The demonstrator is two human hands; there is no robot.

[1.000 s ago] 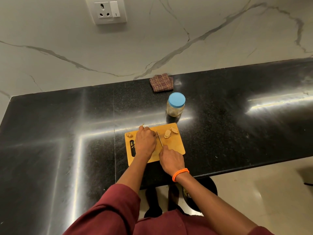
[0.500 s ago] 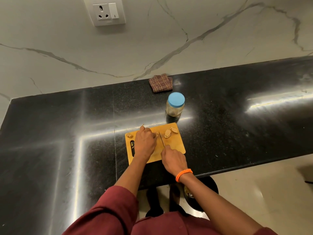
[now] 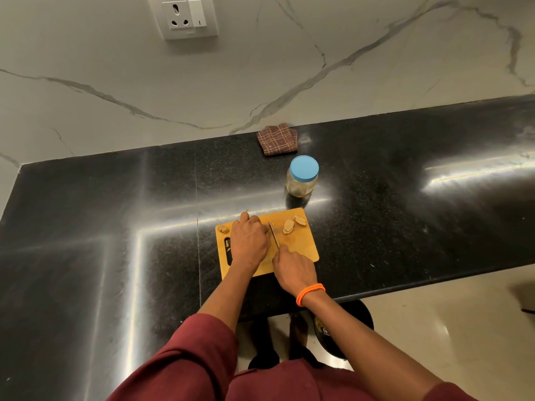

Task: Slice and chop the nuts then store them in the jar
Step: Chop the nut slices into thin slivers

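Left hand (image 3: 249,241) and right hand (image 3: 293,269) crowd the cutting board (image 3: 301,247), knife (image 3: 274,234) between. Jar (image 3: 301,177) stands just beyond them; folded cloth (image 3: 278,139) farther. Bare countertop (image 3: 101,227) lies either side.

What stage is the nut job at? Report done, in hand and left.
Done: two pale nut pieces lie cut on the cutting board, right of the blade. In hand: the right hand grips the knife, while the left hand rests over whatever is being cut, which is hidden. Left: another nut waits at the board's left corner, and the jar has its blue lid on, so storing is not begun.
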